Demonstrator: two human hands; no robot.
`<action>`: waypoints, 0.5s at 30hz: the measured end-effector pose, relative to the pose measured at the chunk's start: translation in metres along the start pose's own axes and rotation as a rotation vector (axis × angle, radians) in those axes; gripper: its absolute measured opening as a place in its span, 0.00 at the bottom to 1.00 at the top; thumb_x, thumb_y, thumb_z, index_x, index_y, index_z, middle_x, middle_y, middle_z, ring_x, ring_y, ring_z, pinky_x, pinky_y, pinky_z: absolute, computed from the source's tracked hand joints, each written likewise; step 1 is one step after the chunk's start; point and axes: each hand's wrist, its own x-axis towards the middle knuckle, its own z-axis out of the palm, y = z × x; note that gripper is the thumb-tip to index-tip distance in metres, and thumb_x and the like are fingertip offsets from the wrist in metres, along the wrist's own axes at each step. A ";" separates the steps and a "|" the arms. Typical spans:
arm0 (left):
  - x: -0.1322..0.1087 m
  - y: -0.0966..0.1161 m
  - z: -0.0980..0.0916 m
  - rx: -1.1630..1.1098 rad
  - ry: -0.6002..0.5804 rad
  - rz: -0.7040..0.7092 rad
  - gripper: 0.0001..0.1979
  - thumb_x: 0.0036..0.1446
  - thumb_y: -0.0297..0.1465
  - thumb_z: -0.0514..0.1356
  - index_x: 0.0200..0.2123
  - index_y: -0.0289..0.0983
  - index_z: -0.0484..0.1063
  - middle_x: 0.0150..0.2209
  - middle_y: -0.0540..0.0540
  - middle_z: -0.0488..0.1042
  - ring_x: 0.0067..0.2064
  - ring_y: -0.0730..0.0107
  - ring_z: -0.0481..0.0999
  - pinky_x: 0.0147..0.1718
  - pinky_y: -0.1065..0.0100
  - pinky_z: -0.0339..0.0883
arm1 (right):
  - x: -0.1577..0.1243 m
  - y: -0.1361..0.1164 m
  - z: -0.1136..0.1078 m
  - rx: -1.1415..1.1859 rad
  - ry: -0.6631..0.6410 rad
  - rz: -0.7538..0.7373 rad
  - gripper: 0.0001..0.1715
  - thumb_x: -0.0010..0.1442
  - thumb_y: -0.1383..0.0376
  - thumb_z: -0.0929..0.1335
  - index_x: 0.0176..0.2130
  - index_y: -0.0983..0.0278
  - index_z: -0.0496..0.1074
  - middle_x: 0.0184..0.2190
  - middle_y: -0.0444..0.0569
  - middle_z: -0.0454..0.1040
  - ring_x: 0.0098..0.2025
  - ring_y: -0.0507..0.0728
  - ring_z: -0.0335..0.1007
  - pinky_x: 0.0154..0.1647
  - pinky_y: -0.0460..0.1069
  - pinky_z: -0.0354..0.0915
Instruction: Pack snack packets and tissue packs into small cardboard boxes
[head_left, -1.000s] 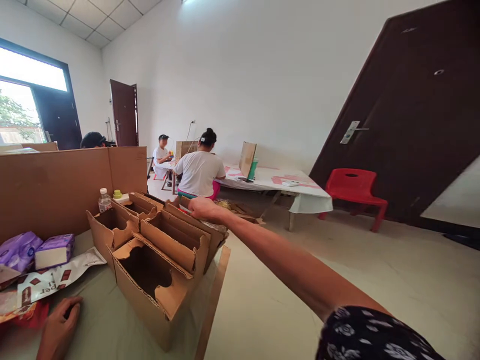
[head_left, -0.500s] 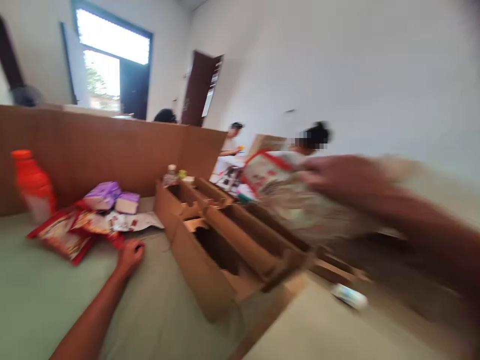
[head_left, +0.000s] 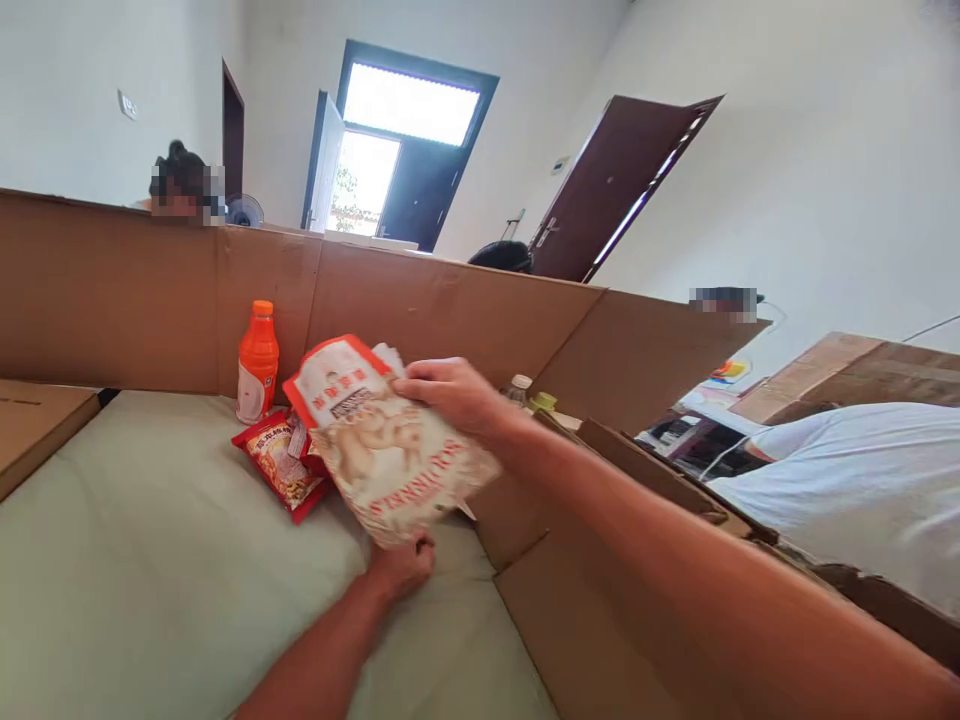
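My right hand (head_left: 446, 390) grips a white and beige snack bag (head_left: 390, 440) with a red edge by its upper right side. The bag is tilted and hangs over the table, in front of red snack packets (head_left: 281, 460). Below its lower edge, my left hand (head_left: 405, 568) rests on the green-grey table cover with curled fingers; I see nothing in them. An orange bottle (head_left: 259, 365) with a white label stands upright behind the red packets.
A tall cardboard panel (head_left: 420, 300) borders the back of the table. To the right is a cardboard box with compartments (head_left: 600, 580), a small capped bottle (head_left: 519, 388) beyond it. A flat carton (head_left: 37, 430) lies at left. Another person's white shirt (head_left: 862, 460) shows at right.
My right hand has brought the snack bag leftward from beyond the compartment box to above the red packets. The view has turned left. The purple packs are now hidden. My left hand stays curled.
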 end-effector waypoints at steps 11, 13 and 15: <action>0.007 -0.005 -0.005 0.001 -0.026 -0.042 0.16 0.67 0.39 0.61 0.53 0.37 0.72 0.53 0.42 0.75 0.50 0.61 0.77 0.49 0.53 0.75 | 0.026 0.068 -0.037 0.174 0.128 0.194 0.04 0.63 0.69 0.69 0.33 0.66 0.73 0.32 0.52 0.82 0.29 0.50 0.77 0.27 0.41 0.69; 0.010 -0.004 -0.011 -0.001 -0.049 -0.011 0.15 0.67 0.39 0.61 0.52 0.37 0.73 0.53 0.42 0.75 0.50 0.61 0.77 0.49 0.54 0.75 | -0.002 0.083 -0.094 0.173 0.251 0.220 0.03 0.65 0.69 0.69 0.37 0.67 0.74 0.35 0.52 0.82 0.31 0.50 0.78 0.31 0.42 0.71; 0.019 -0.005 -0.015 0.004 -0.061 0.020 0.15 0.67 0.39 0.61 0.51 0.36 0.73 0.51 0.42 0.76 0.49 0.61 0.78 0.49 0.54 0.75 | -0.032 0.099 -0.154 0.155 0.396 0.255 0.04 0.67 0.69 0.68 0.39 0.67 0.74 0.37 0.53 0.82 0.33 0.50 0.77 0.33 0.42 0.72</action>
